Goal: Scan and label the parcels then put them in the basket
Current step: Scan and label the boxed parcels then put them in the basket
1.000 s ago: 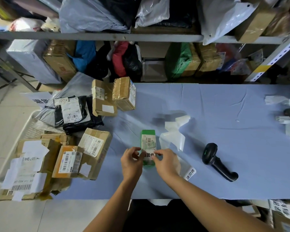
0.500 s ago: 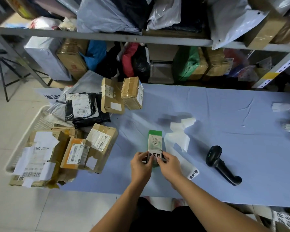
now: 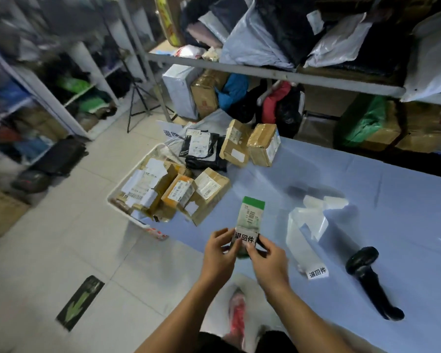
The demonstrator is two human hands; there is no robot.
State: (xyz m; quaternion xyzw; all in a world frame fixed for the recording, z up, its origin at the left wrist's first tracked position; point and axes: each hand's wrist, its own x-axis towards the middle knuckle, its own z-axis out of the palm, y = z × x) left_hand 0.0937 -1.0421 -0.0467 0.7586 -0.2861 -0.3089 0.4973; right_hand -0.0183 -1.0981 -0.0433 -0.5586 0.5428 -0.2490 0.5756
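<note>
Parcel (image 3: 251, 212) drawn toward table (image 3: 367, 194) edge, pinched between left grip (image 3: 220, 250), right grip (image 3: 267, 258).

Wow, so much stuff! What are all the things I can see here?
small parcel: one, green and white, at the table's near edge
label: one, white with black writing, on the small parcel
cardboard boxes: about five, brown, three at the basket, two farther back
black bag: one, black, beside the far boxes
basket: one, white, at the table's left end
scanner: one, black, on the table, right
label strip: one, white, between small parcel and scanner
table: one, blue cloth
shelf: one, grey, behind, holding bags
left hand: one, grips the small parcel
right hand: one, grips the small parcel
</note>
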